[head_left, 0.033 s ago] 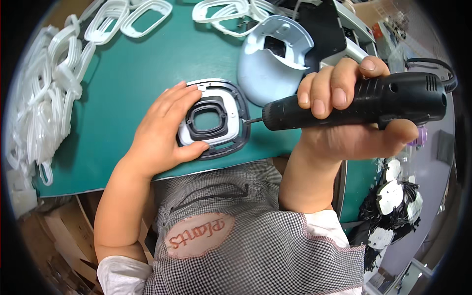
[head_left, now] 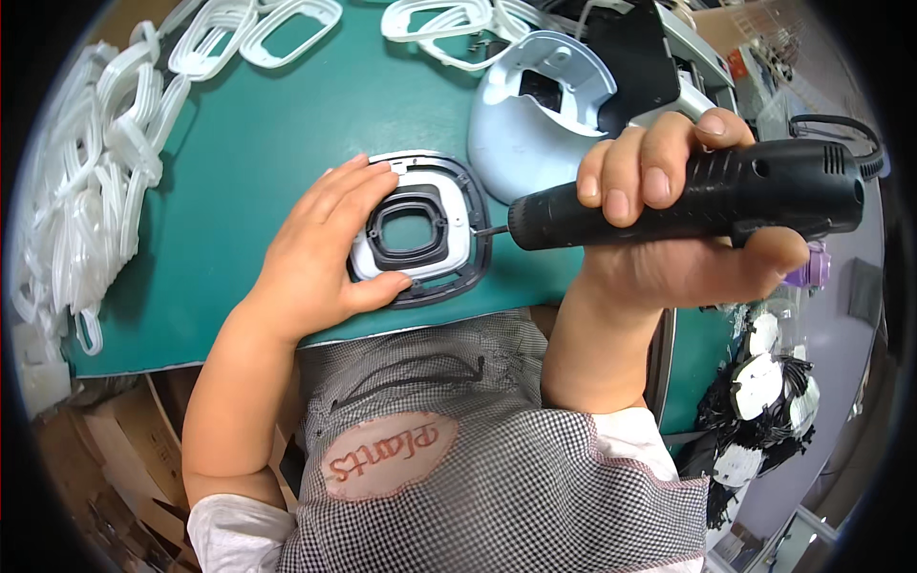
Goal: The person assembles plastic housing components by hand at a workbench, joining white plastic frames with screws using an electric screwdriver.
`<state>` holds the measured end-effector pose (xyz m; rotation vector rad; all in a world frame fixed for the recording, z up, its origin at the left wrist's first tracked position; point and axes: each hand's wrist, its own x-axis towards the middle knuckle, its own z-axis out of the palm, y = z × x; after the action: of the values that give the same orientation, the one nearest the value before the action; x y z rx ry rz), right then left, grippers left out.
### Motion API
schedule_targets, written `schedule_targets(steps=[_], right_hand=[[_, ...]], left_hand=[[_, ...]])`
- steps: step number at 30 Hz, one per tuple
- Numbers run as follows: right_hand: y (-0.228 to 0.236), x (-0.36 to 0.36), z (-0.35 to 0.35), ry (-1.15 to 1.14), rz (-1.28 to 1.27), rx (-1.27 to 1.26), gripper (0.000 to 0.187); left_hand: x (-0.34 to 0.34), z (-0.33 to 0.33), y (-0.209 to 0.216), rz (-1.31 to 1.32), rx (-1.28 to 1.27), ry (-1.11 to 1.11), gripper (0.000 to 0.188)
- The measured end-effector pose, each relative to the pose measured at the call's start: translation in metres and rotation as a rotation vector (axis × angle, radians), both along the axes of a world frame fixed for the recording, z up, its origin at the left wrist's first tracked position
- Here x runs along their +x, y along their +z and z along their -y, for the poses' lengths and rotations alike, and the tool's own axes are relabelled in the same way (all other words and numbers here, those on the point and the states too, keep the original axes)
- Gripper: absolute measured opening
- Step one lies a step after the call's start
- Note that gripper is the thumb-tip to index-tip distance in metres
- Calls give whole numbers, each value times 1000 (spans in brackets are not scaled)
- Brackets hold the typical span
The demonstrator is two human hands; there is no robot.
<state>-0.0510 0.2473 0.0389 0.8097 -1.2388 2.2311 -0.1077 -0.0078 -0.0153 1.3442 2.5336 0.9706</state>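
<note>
No shift shows since the earlier view: left hand (head_left: 315, 258) lies flat, fingers spread, pinning the framed panel (head_left: 420, 234) on the green mat (head_left: 287, 124), right hand (head_left: 669, 229) fully wrapped round the electric screwdriver (head_left: 707, 196), bit at the panel's right edge.

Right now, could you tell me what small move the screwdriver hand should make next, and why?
Probably press the bit straight into the frame's right edge and drive. The right hand grips the screwdriver with its tip already at the frame, and the left hand lies flat on the frame, pinning it to the mat.
</note>
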Motion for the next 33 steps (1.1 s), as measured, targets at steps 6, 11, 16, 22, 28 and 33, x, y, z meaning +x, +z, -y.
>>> schedule_targets(steps=[6,11,16,22,28,33], right_hand=[[-9,-12,10,29,48,-23,79],[-14,-16,10,20,67,-23,79],[-18,-19,9,-31,73,-3,79],[-15,-17,6,63,66,-31,80],[12,1,13,61,106,-98,73],[32,15,25,62,136,-192,62]], left_hand=[[-2,7,-5,-9,29,-4,78],[-2,8,-4,5,24,-2,78],[-2,7,-5,-6,32,-7,78],[-1,8,-4,3,20,3,79],[-2,9,16,-139,160,93,66],[26,-19,29,258,441,-65,30]])
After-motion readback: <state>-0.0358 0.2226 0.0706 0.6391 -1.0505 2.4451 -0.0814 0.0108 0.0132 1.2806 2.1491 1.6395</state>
